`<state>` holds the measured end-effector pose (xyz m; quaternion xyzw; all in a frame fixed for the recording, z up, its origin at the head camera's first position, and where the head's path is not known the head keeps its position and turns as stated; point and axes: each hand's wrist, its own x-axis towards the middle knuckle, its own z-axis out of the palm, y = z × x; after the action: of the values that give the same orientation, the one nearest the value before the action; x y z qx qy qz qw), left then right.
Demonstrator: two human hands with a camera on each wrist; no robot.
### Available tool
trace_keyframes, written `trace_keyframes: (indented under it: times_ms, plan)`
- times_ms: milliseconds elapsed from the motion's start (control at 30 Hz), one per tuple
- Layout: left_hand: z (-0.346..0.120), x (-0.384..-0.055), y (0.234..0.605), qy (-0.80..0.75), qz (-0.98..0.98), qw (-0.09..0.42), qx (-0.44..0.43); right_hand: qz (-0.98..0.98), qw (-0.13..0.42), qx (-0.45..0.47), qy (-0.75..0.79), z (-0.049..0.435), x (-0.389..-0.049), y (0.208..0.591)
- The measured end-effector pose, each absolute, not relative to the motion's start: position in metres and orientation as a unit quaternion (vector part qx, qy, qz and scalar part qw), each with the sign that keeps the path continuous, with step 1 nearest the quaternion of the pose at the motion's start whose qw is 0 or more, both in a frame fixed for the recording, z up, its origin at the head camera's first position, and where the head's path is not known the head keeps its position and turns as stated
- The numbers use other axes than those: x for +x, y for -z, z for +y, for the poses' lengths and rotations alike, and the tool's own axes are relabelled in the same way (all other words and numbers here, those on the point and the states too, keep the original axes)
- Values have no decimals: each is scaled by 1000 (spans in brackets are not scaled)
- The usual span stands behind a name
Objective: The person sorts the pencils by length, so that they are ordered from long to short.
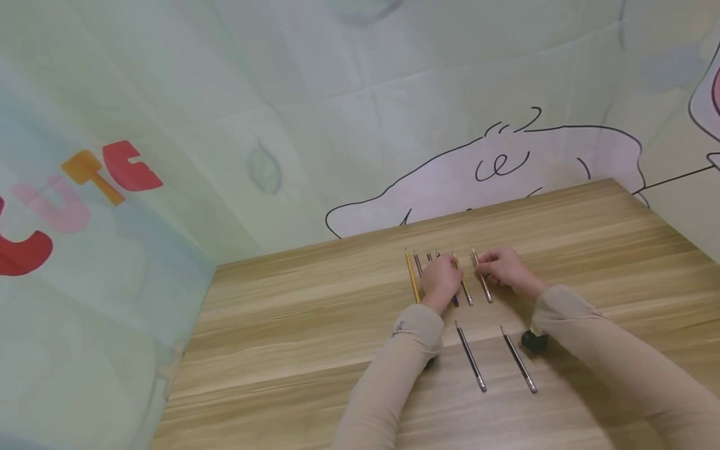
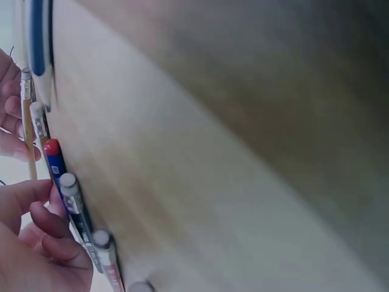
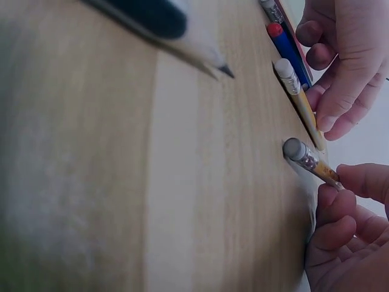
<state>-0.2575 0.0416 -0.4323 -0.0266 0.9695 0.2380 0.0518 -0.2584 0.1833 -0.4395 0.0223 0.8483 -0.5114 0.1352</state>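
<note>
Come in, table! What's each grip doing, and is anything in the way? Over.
Right-hand grip pinching a pencil. Left-hand grip over the row of pencils, hiding part; hold unclear. Two dark pencils lying apart from the row.

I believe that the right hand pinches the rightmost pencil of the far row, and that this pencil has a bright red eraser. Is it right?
Not quite: the eraser is grey, as the right wrist view shows. The right hand does pinch the rightmost pencil of the far row.
</note>
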Motion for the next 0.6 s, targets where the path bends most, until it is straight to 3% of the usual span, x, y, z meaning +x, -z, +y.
trace_keyframes:
  times_ms: [400,600]
  plan:
    - [40,-255,432,-238,971,30,19,851,139,23,506,181,-260,439]
    - [39,-255,433,-228,972,49,30,847,145,27,510,180,-261,439]
